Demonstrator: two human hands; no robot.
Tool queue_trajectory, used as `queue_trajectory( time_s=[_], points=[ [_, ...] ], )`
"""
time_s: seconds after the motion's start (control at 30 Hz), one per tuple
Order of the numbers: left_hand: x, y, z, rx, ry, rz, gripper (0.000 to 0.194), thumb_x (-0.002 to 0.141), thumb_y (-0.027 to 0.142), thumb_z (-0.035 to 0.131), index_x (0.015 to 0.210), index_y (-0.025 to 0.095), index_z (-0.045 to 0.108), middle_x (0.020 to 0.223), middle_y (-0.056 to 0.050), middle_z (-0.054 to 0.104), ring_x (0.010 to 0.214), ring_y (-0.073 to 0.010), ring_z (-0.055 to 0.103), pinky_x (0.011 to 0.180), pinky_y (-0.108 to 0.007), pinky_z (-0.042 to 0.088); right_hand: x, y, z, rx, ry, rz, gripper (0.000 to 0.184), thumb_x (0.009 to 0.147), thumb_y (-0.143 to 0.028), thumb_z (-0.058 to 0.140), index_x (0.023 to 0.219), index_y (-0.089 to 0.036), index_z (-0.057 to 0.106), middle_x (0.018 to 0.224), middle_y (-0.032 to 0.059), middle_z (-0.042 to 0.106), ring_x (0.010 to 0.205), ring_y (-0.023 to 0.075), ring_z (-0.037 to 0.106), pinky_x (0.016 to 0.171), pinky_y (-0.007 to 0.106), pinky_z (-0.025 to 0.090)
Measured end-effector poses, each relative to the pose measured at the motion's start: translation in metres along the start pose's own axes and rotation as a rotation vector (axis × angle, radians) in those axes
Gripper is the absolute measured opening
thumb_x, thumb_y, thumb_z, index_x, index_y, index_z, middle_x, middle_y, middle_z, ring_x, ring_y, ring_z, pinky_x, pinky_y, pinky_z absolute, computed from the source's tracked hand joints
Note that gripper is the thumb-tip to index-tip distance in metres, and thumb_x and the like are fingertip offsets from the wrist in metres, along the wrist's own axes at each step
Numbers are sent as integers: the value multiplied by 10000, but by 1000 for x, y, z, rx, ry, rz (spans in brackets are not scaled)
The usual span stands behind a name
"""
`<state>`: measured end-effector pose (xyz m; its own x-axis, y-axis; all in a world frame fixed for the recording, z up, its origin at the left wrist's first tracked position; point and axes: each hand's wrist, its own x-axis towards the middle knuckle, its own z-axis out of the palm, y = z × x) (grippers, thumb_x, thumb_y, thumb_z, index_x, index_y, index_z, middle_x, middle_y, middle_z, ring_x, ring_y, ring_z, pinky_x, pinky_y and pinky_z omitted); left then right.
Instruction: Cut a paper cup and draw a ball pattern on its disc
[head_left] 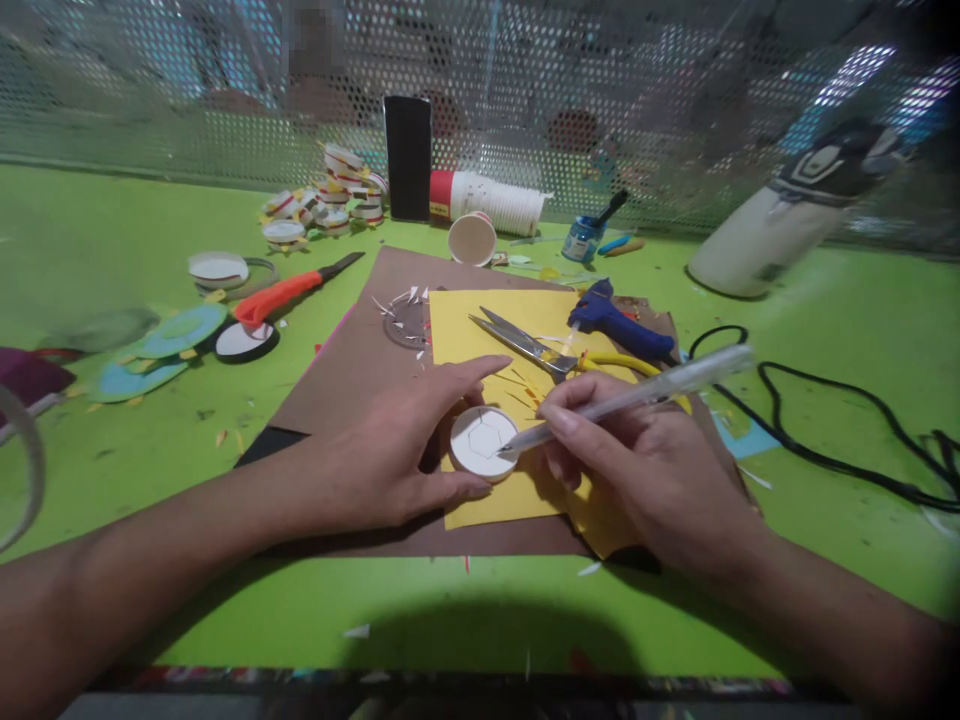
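Observation:
My left hand (420, 440) curls its thumb and fingers around a small round white disc (474, 450) with a raised rim, which looks like a cut-off paper cup bottom. Dark lines form a hexagon on its face, with short strokes running outward. In my right hand (615, 450) a clear-barrelled pen (675, 385) is gripped, its tip touching the right part of the disc. Under both hands lies a yellow sheet (480, 510) on top of brown sheets (352, 370). Scissors (532, 345) with yellow handles rest just beyond the disc.
A blue glue gun (622, 325) lies beside the scissors, its black cord (825, 465) trailing right. An orange knife (289, 295) lies left. Farther back are a pile of white discs (330, 200), a phone (409, 160), stacked paper cups (495, 200), a paint jar (583, 240) and a bottle (780, 225).

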<state>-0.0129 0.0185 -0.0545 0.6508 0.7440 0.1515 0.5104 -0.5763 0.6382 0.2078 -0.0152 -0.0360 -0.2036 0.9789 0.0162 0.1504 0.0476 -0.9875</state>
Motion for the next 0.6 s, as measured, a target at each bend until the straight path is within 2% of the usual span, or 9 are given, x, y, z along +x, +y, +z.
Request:
queue_trajectory(
  time_s=[0.13, 0.27, 0.47, 0.6],
  points=[
    [-1, -1, -1, 11, 1, 46, 782, 847, 394, 655, 1516, 241, 281, 1334, -114, 591, 1152, -283, 603, 943, -411, 509, 2, -1, 1, -29, 2, 6, 159, 916, -241, 617, 774, -190, 571, 563, -31, 586, 522, 95, 545, 507, 183, 493],
    [-3, -2, 0, 35, 0, 60, 776, 857, 390, 644, 1517, 236, 267, 1309, -113, 606, 1105, -277, 625, 879, -387, 535, 1, -3, 2, -52, -16, -10, 166, 918, -221, 606, 759, -189, 570, 567, -29, 590, 524, 93, 552, 506, 179, 495],
    [-4, 2, 1, 74, 41, 96, 750, 860, 343, 652, 1505, 237, 285, 1351, -109, 581, 1164, -263, 603, 972, -386, 499, -2, -3, 3, -78, -47, -15, 153, 915, -236, 598, 772, -196, 562, 575, -26, 592, 527, 103, 553, 499, 202, 491],
    [-4, 3, 2, 93, 74, 143, 716, 877, 339, 639, 1497, 238, 295, 1329, -111, 598, 1120, -251, 621, 953, -381, 500, -3, -2, 3, -112, -57, -6, 165, 923, -250, 582, 768, -206, 548, 577, -28, 581, 518, 106, 549, 496, 216, 480]
  ],
)
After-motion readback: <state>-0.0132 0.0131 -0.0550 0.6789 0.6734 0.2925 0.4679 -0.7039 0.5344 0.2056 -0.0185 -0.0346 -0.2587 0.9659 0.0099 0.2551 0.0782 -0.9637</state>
